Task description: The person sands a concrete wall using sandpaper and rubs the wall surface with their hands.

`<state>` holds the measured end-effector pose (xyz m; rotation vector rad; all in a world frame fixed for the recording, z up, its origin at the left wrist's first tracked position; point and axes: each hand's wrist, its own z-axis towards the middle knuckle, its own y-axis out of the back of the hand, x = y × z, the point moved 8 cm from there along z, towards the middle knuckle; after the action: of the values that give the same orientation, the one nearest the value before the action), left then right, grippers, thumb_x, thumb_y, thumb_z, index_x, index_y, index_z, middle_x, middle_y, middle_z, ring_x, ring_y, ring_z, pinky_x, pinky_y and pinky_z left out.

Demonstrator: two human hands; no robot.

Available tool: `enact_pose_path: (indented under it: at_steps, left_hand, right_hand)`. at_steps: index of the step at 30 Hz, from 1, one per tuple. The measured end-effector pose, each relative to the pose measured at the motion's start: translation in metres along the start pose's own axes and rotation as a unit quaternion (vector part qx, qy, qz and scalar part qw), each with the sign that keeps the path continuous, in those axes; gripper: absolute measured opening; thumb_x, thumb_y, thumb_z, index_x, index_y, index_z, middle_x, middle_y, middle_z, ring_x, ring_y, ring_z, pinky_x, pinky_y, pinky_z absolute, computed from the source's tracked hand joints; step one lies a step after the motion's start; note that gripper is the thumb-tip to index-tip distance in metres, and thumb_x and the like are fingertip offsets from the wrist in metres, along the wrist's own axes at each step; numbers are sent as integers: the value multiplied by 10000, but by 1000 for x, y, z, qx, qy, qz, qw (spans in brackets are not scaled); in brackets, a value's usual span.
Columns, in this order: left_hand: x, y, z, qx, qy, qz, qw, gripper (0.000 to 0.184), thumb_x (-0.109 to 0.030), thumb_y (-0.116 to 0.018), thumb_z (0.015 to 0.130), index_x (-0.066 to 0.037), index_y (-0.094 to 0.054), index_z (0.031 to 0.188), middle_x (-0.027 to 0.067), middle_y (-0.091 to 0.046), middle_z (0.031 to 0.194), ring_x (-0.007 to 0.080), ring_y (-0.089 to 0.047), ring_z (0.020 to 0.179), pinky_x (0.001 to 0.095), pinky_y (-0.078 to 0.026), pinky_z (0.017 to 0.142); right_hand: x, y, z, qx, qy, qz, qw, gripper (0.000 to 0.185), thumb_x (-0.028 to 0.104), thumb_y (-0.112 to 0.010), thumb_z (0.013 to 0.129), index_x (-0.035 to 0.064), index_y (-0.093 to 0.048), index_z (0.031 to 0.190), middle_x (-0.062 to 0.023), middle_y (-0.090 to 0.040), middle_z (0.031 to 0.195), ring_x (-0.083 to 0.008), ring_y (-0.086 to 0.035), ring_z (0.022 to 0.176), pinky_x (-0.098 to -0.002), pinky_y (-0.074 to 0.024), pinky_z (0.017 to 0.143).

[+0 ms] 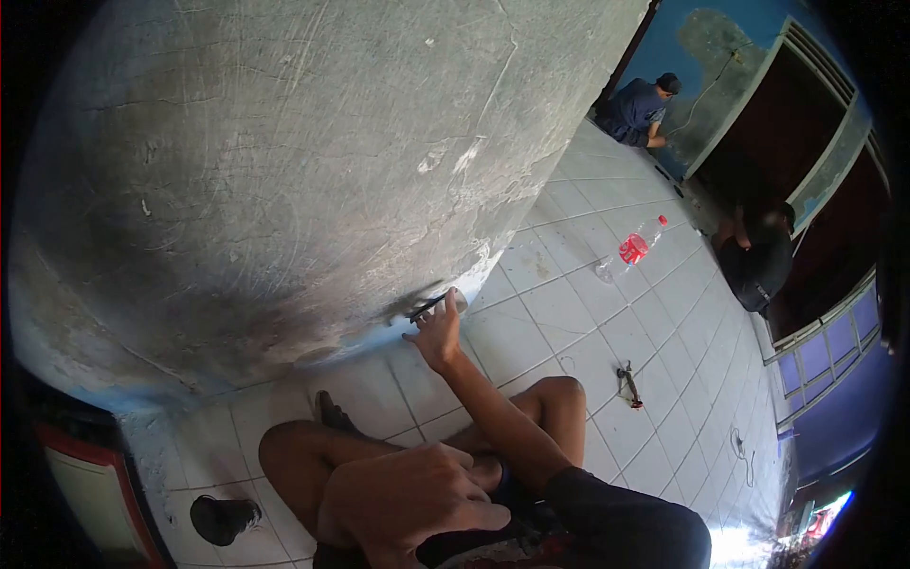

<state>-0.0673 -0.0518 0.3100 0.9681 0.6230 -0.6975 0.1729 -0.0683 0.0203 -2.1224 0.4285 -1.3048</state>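
Note:
My right hand point(436, 334) reaches forward to the low part of a grey, scratched plaster wall point(332, 152). Its fingers are closed on a thin dark flat tool point(427, 308), held against the wall just above a pale blue and white strip point(379, 339) at its foot. The tool's exact kind is not clear. Close to the camera, above my crossed legs point(303, 450), is my left hand point(408, 503). Its fingers are curled, and whatever lies inside them is hidden.
On the white tile floor point(512, 337) are a clear plastic bottle point(633, 249) with a red cap, a small metal tool point(629, 385) and a black cup-like object point(223, 520). Two people sit farther off, one by the blue wall point(635, 109), one near a dark doorway point(758, 251).

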Motion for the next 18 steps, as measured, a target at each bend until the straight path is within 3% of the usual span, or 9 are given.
enact_pose_path:
  at_steps: [2,4,5,9,11,12,13,16,18]
  left_hand:
    - [-5,3,4,-36,-7,33,999,629,-627,-617,715,-5,-534,759,205,-515,858,353,-556,690,455,-417,615]
    - [-3,7,-1,-71,-4,14,997,498,-508,-623,771,-15,-578,818,177,-550,808,331,-544,590,414,-419,558]
    - [-1,9,-5,-90,1,4,996,433,-449,-625,800,-19,-600,848,163,-567,783,320,-539,539,393,-420,529]
    - [17,31,-15,-241,146,286,916,420,-455,-619,823,-38,-629,774,143,-600,784,348,-572,580,427,-434,561]
    - [67,55,-37,-304,329,215,868,453,-463,-613,826,-27,-615,702,161,-592,710,378,-570,607,444,-447,596]
    - [127,59,-69,-230,482,117,837,468,-461,-610,829,-18,-608,678,177,-590,680,392,-574,624,451,-457,615]
    - [157,65,-93,-296,443,187,825,433,-407,-596,854,2,-607,713,153,-524,534,295,-544,523,423,-384,536]
    - [226,66,-171,-344,532,376,677,430,-377,-587,850,43,-605,762,158,-581,616,241,-547,514,394,-452,552]
    - [250,64,-185,-307,612,235,690,412,-358,-584,841,47,-602,776,147,-579,616,230,-550,506,378,-456,529]
  right_hand:
    - [-3,7,-1,-4,-6,10,1000,1005,786,-282,809,86,-28,1485,-192,-81,1531,-388,-45,1411,-700,12,1032]
    - [-19,30,17,28,-43,63,997,1032,784,-295,805,60,-7,1482,-221,-37,1530,-411,-26,1408,-695,6,1037]
    - [-31,54,32,-21,-68,89,993,983,798,-330,785,54,-252,1423,-165,-301,1443,-361,-272,1335,-683,-42,1034]
    - [-36,67,46,-30,-95,112,989,946,790,-329,793,31,-330,1358,-151,-410,1316,-372,-352,1252,-668,-78,1031]
    - [-17,46,26,-20,-65,100,993,952,783,-321,801,31,-296,1384,-154,-379,1354,-378,-324,1275,-665,-53,1035]
    - [-10,26,16,-2,-42,91,995,960,777,-314,809,30,-261,1409,-157,-348,1392,-385,-295,1298,-662,-28,1040]
    - [-2,12,8,33,-1,79,996,980,768,-301,820,37,-161,1458,-156,-232,1485,-396,-209,1350,-661,18,1041]
    - [-7,21,14,0,-23,87,996,1004,772,-291,818,48,-75,1478,-158,-123,1533,-397,-135,1381,-671,40,1032]
    - [-14,31,29,-20,-35,135,990,1019,788,-272,807,44,-79,1475,-172,-122,1531,-398,-133,1381,-679,51,1022]
